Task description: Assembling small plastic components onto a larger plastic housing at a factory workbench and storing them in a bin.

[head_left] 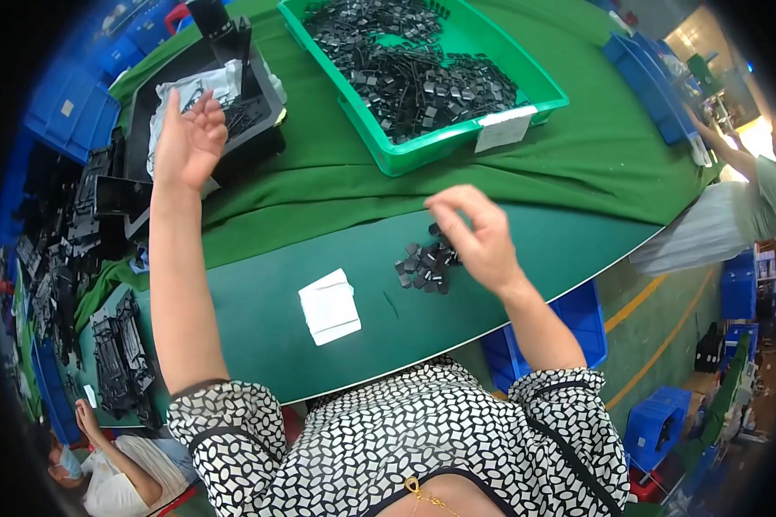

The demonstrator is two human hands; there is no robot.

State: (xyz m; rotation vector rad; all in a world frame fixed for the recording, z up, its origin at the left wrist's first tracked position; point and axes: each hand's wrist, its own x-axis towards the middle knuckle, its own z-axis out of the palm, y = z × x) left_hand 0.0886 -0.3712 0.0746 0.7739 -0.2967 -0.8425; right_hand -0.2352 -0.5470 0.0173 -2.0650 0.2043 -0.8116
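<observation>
My left hand (191, 142) reaches over the near side of a black bin (272, 108), palm turned up. Its fingers are loosely curled and apart, and nothing shows in them. In the bin lie a white plastic bag (224, 82) and thin black parts (248, 112). My right hand (483, 237) is just above a small pile of black plastic pieces (424, 269) on the green table (259, 306). Its thumb and fingers are drawn together; whatever may be between them is hidden. A folded white paper (330, 308) lies between my forearms.
A green tray (391, 158) heaped with small black pieces stands on green cloth (319, 194) beyond my hands. Long black parts (121, 358) are stacked at the left. Blue crates (651, 90) stand around. Other people sit at the lower left and far right.
</observation>
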